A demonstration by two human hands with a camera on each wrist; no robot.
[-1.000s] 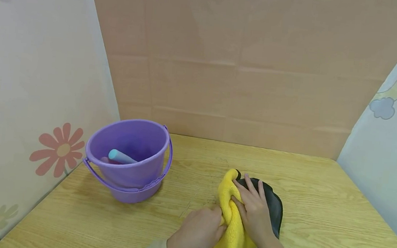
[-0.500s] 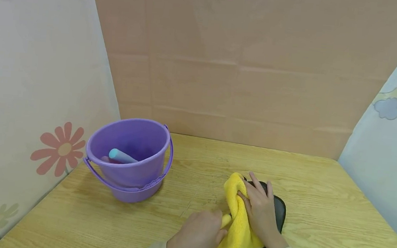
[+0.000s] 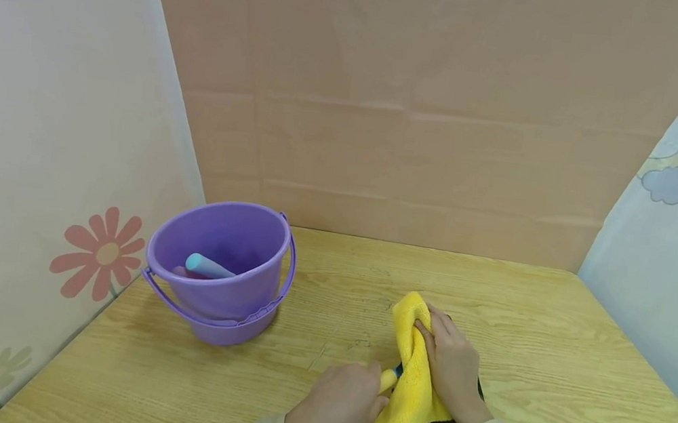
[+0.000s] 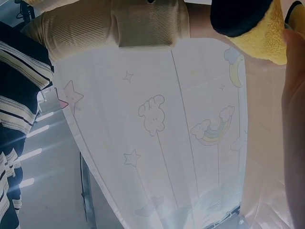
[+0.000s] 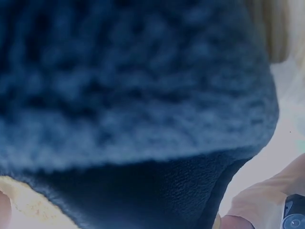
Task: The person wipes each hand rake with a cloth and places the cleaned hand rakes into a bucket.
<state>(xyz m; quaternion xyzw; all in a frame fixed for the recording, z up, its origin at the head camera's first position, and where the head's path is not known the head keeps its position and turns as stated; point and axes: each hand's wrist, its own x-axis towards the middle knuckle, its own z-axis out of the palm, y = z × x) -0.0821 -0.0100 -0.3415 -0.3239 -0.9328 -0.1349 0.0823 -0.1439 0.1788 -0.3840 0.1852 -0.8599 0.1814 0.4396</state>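
Creased tan sheeting (image 3: 389, 73) rises behind my yellow wood-grain table (image 3: 564, 356), with pale printed sheets (image 3: 79, 111) at either side. Left of my hands stands a round purple plastic bucket (image 3: 203, 309), wider at the rim, its matching bail (image 3: 258, 313) hanging down in front. Inside it lie a smooth light-blue cylinder (image 3: 207, 267) and, beside that, a pinkish piece (image 3: 182, 272) mostly hidden by the wall. My left hand (image 3: 339, 402) is curled round a yellow rod-like handle (image 3: 388, 380), blue where it meets a fuzzy yellow-and-black plush cloth (image 3: 414, 389). My right hand (image 3: 453, 365) pinches that cloth, gathered in folds near the table's front; smoother, leathery black material (image 5: 157, 195) shows beside black pile in the right wrist view.
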